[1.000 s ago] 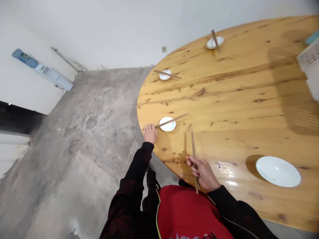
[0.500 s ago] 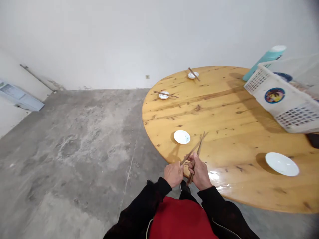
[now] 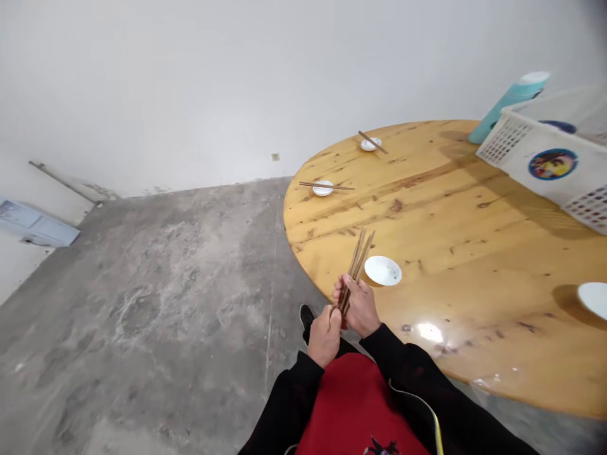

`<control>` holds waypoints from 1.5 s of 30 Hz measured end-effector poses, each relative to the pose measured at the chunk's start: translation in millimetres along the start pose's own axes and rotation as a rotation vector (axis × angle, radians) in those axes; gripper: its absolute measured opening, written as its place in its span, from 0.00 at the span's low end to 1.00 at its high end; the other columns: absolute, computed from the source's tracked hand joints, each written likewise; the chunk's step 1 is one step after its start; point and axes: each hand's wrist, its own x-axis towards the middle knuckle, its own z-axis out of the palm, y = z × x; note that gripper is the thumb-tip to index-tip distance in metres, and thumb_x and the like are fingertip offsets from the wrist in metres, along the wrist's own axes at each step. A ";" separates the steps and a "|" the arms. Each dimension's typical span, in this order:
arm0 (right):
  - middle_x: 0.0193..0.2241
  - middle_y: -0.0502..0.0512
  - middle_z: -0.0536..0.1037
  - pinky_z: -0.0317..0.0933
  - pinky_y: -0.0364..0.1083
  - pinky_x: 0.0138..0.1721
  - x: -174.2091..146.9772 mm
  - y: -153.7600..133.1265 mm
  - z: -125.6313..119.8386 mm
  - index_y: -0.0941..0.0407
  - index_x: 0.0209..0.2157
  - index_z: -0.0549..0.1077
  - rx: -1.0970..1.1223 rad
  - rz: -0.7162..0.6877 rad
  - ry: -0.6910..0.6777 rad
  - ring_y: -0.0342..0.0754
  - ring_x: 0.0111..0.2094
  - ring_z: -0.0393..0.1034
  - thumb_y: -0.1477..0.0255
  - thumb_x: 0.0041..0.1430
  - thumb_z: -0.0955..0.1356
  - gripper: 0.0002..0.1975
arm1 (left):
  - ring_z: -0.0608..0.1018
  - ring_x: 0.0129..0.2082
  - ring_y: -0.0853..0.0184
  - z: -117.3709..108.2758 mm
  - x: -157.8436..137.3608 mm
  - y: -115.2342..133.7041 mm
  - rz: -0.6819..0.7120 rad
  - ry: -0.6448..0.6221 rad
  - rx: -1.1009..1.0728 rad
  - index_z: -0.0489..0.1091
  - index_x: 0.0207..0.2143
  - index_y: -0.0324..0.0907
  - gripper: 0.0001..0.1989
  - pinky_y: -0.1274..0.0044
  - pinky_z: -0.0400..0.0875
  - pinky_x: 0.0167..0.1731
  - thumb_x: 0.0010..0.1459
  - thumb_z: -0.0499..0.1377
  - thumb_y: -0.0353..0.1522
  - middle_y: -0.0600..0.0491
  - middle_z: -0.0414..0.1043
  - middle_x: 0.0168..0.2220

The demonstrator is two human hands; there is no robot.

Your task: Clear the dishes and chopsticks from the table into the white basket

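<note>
Both hands now meet at the near edge of the round pine-wood table (image 3: pixel 474 240): the right hand (image 3: pixel 361 308) is curled shut around the lower part of a bundle of brown wooden chopsticks (image 3: pixel 356 261), and the left hand (image 3: pixel 325 335) pinches its bottom end. A second ago the hands were apart, the left lifting one pair off the small white saucer (image 3: pixel 383 270). That saucer now lies bare, just right of the gathered, upward-tilted sticks, which half a second ago were crossed.
</note>
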 end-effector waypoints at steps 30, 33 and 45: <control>0.13 0.42 0.56 0.43 0.38 0.12 164.7 -10.9 113.3 0.53 0.20 0.60 0.246 -0.139 0.510 0.35 0.13 0.47 0.47 0.50 0.78 0.31 | 0.73 0.62 0.54 -158.8 488.3 106.5 0.437 -0.133 1.281 0.66 0.62 0.37 0.21 0.68 0.68 0.60 0.68 0.57 0.31 0.38 0.70 0.62; 0.13 0.41 0.56 0.42 0.38 0.11 183.1 -1.4 134.3 0.52 0.20 0.60 0.270 -0.175 0.616 0.36 0.12 0.47 0.47 0.50 0.78 0.31 | 0.69 0.65 0.52 -152.1 537.2 107.9 0.553 -0.228 1.397 0.63 0.65 0.37 0.24 0.67 0.66 0.60 0.69 0.58 0.34 0.36 0.66 0.65; 0.14 0.42 0.62 0.41 0.35 0.11 273.5 14.0 234.1 0.54 0.22 0.65 0.427 -0.131 0.845 0.32 0.12 0.45 0.46 0.40 0.80 0.31 | 0.78 0.52 0.52 -144.0 623.7 107.5 0.784 -0.668 1.436 0.72 0.50 0.32 0.15 0.67 0.69 0.50 0.73 0.49 0.30 0.33 0.77 0.49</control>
